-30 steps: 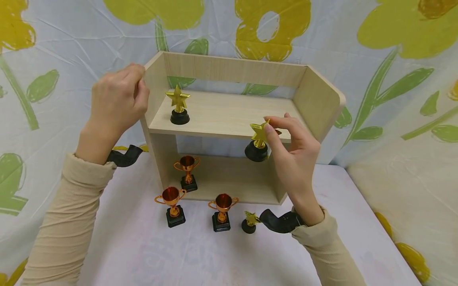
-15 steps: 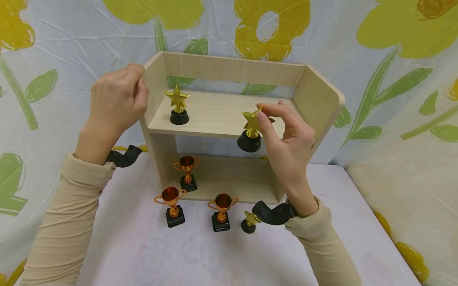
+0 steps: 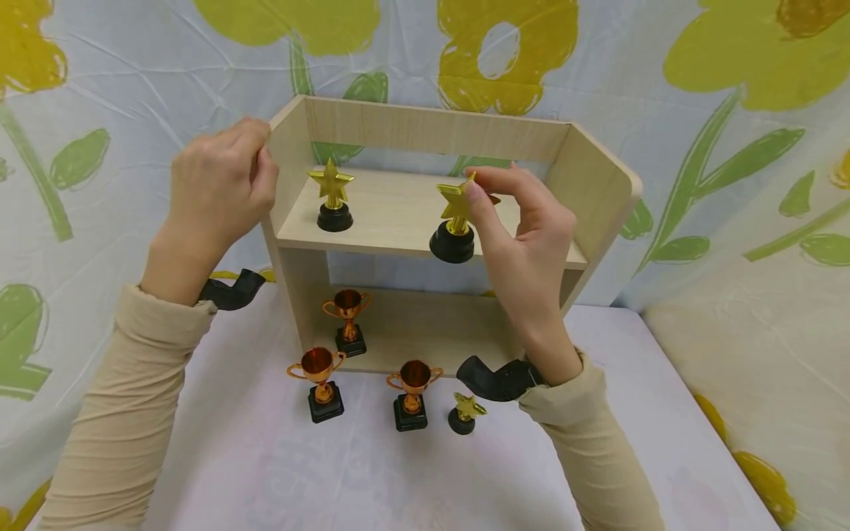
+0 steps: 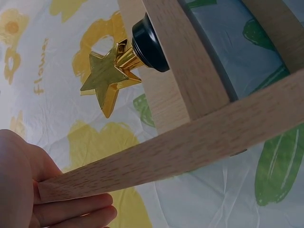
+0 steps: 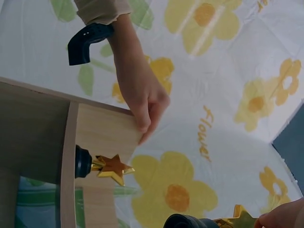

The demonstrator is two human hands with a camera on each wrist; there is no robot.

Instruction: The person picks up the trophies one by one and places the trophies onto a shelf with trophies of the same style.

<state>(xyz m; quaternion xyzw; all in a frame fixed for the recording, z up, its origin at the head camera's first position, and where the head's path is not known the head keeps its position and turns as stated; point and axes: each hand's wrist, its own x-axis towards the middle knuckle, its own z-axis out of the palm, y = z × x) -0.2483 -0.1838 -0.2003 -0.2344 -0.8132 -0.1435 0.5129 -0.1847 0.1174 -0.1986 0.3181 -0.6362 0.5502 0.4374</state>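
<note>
My left hand (image 3: pixel 215 184) grips the top front corner of the wooden shelf's left side panel (image 4: pixel 142 164), thumb and fingers on either side of the board. My right hand (image 3: pixel 524 243) pinches a gold star trophy (image 3: pixel 453 243) by its star between thumb and fingertips. This trophy hangs upright, slightly tilted, its black base in front of the upper board's front edge; the right wrist view shows it (image 5: pixel 190 222) apart from the board. Another gold star trophy (image 3: pixel 330 193) stands at the left of the upper board, near my left hand. Fingers partly hide the held star.
A bronze cup trophy (image 3: pixel 348 324) stands on the lower board (image 3: pixel 425 332) at left. On the table (image 3: pixel 372 479) before the shelf are two more cups, left (image 3: pixel 321 376) and middle (image 3: pixel 413 391), and a small star trophy (image 3: pixel 465 413). Flowered cloth (image 3: pixel 730 162) hangs behind.
My right hand has moved up and to the left with the star trophy, from below the upper board's edge to about its height. My left hand stays on the side panel.
</note>
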